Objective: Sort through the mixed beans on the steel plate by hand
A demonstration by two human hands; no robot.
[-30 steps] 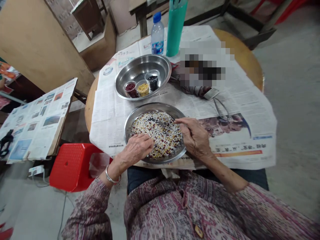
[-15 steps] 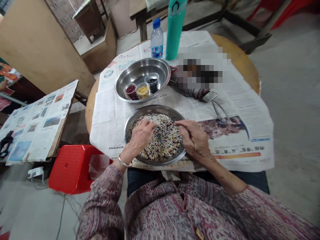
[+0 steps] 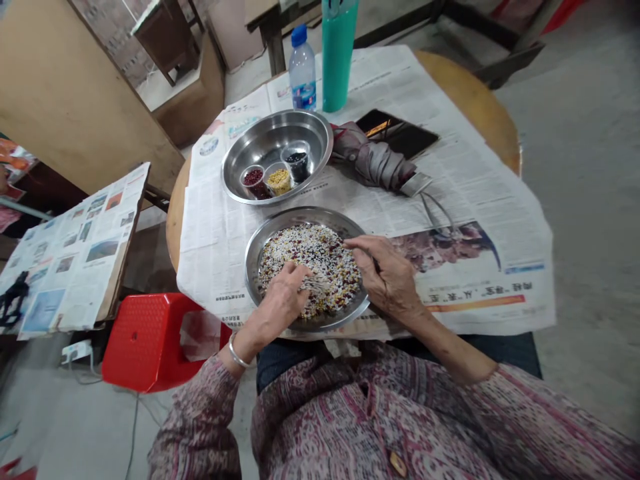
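Mixed grains (image 3: 310, 263) were spread across a steel plate (image 3: 300, 217) on the newspaper-covered table (image 3: 470, 100). The left hand (image 3: 280, 300) was set among them, its grip pressed together, any pinch unclear; the right hand (image 3: 390, 277) lay spread at the rim.

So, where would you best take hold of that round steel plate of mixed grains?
Probably the far rim of the round steel plate, reached from beyond it, thumb over the lip: that curved edge is free, while the left hand and right hand sit over the near half.
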